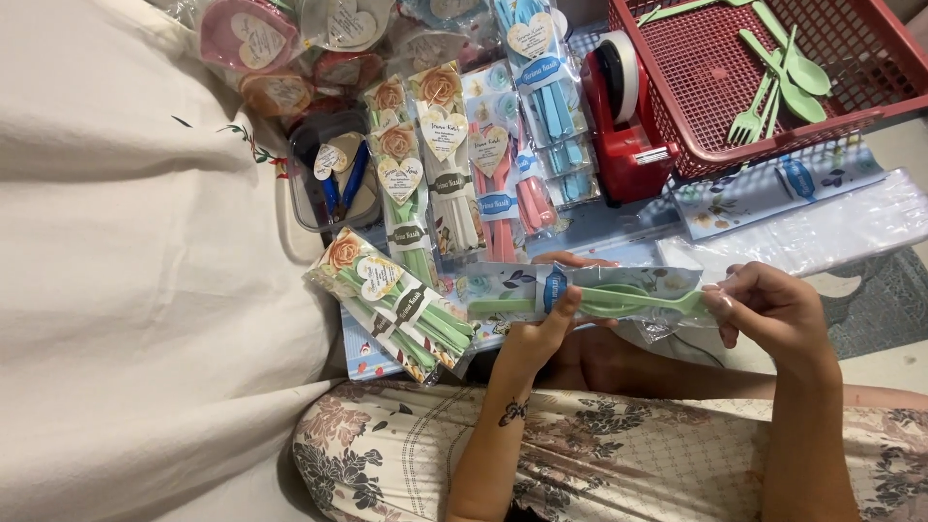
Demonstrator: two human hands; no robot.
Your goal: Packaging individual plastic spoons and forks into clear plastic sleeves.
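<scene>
Heart-tagged packages (290, 39) at the upper left are cut off by the frame edge and hard to make out. At centre, a clear sleeve of green cutlery (590, 298) is pinched by the left hand (541, 333) at its blue label and by the right hand (768, 309) at its end. A red basket (696, 145), partly cut off, is seen upper right.

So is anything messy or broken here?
Nothing looks broken. The finished packets lie in a fairly neat row, and loose green forks and spoons sit in the red basket. Both hands, left hand and right hand, hold a green cutlery packet.
</scene>
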